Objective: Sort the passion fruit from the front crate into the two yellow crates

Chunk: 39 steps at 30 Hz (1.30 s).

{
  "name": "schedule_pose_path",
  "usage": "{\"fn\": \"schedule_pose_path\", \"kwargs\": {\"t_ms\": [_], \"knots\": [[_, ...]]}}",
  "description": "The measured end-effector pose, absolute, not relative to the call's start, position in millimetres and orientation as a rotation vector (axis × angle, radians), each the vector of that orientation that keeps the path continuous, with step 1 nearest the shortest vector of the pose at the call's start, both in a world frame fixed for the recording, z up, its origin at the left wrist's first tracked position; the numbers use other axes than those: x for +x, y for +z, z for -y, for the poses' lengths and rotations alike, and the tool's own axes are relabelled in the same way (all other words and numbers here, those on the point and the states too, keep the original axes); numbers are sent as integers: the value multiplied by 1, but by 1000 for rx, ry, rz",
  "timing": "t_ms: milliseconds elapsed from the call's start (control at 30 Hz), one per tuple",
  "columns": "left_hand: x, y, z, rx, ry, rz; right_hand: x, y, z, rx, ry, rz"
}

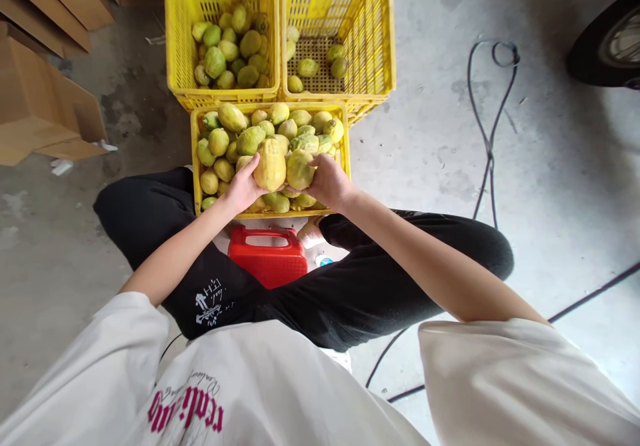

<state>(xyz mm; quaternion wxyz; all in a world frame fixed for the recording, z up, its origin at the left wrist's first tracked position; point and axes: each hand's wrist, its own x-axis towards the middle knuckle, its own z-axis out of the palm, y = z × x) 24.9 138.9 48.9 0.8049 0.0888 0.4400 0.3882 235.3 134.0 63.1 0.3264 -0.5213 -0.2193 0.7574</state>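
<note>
My left hand [243, 185] is closed around a large yellow lemon [270, 165], thumb along its near left side. Close beside it, my right hand [330, 183] grips a rounder yellow-green lemon [301, 169]. Both fruits are held over a shallow yellow crate [196, 166], heaped with green and yellow lemons [251, 140]. My palms and fingers hide part of the pile beneath.
Behind stand two deeper yellow crates: the left one [173, 46] holds a heap of lemons, the right one [387, 46] a few. A red plastic stool [267, 266] sits between my legs. Cardboard boxes [45, 99] lie left; a black cable [487, 139] and a wheel [613, 43] are right.
</note>
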Motion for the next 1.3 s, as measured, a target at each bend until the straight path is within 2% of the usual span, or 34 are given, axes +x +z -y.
{"fn": "schedule_pose_path", "kwargs": {"t_ms": [633,1067,1300], "knots": [[28,48,-136,283,806,-980,227,79,-126,-1345,1926,650],[25,55,-138,369,899,-978,231,59,-137,-1408,1834,497],[25,49,-134,413,882,-1052,231,73,-130,-1367,1970,584]]}}
